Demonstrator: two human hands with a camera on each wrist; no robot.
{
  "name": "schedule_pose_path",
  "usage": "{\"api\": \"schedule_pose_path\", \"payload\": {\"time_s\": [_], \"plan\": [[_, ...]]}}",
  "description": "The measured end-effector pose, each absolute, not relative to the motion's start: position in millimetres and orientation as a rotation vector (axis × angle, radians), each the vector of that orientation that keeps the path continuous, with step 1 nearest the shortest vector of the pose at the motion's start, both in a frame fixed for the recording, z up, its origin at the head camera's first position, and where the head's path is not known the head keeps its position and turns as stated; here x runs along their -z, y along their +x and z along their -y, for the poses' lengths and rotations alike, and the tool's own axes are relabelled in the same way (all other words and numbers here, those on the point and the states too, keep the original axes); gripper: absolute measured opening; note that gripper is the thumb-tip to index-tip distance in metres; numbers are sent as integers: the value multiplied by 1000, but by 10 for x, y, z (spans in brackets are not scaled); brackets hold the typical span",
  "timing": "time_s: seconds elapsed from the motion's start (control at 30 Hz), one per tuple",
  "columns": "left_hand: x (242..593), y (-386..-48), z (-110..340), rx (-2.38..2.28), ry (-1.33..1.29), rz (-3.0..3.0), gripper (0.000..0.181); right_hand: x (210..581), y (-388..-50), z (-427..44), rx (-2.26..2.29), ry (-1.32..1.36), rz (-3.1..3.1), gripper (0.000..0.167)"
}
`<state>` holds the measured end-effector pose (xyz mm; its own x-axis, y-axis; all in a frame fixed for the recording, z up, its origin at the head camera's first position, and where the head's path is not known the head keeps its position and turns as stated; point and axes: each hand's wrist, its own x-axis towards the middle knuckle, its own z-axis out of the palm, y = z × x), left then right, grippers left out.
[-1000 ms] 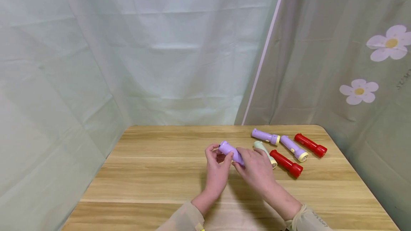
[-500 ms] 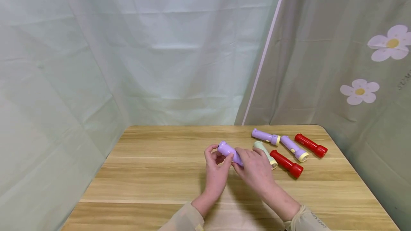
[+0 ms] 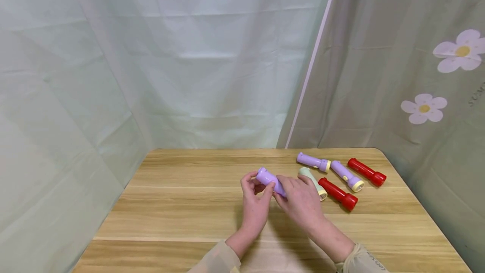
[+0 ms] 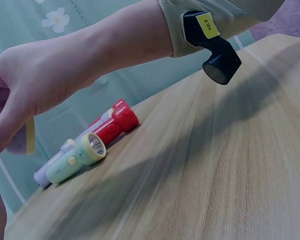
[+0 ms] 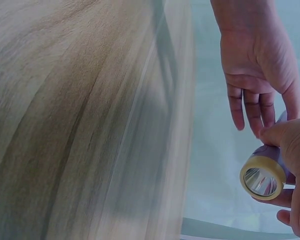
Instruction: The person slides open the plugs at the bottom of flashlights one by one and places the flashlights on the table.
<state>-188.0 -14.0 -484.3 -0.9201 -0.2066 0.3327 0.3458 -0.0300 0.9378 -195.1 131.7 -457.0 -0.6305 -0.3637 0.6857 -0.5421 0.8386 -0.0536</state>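
Above the table, both hands hold a purple flashlight [image 3: 268,180], its tail end tilted toward the far left. My right hand [image 3: 303,203] grips the head half and covers most of it. In the right wrist view, the yellow rim and lens [image 5: 262,181] poke out between the right fingers. My left hand [image 3: 254,207] has its thumb on the flashlight's body and its index finger curled by the tail end. Beyond the right hand lies a pale green flashlight [image 3: 311,180], partly covered by the fingers; its lens end faces the camera in the left wrist view.
Right of the hands on the wooden table [image 3: 170,214] lie two purple flashlights [image 3: 313,161] with yellow rims. Two red flashlights [image 3: 338,194] lie beside them. Curtains [image 3: 219,75] hang behind the table. A black wrist camera [image 4: 222,62] sits on the right sleeve.
The held purple flashlight and both hands have shifted very slightly left. A dark spot at its tail end has gone out of sight. The flashlights on the table have not moved.
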Motion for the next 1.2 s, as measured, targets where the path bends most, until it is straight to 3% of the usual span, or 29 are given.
{"api": "schedule_pose_path", "payload": {"time_s": [1.2], "plan": [[4888, -1869, 165, 2012, -216, 1847, 49, 4611, -1916, -1330, -326, 688, 2332, 52]]}}
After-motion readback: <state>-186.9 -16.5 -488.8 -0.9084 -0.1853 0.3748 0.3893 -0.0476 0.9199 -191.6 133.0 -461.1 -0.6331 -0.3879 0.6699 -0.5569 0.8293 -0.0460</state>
